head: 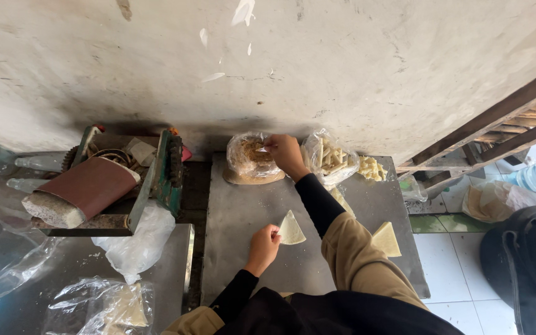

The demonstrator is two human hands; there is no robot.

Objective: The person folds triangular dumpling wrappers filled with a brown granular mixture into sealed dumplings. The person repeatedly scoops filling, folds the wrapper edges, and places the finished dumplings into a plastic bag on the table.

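My left hand [263, 242] pinches the edge of a pale triangular dough sheet [291, 229] lying on the grey metal table [243, 211]. My right hand [285, 152] reaches to the back of the table, fingertips at the mouth of a clear plastic bag of brownish filling [250, 156] that rests on a round base. The fingers look pinched, whether on filling I cannot tell. Another triangular sheet [387, 239] lies to the right of my right arm.
A clear bag of pale sticks [329, 157] and loose pale pieces [372, 168] sit at the back right. A green metal machine with a brown roller [103, 186] stands left, with plastic bags [136, 243] on a second table. A dark bag [528, 260] lies on the tiled floor.
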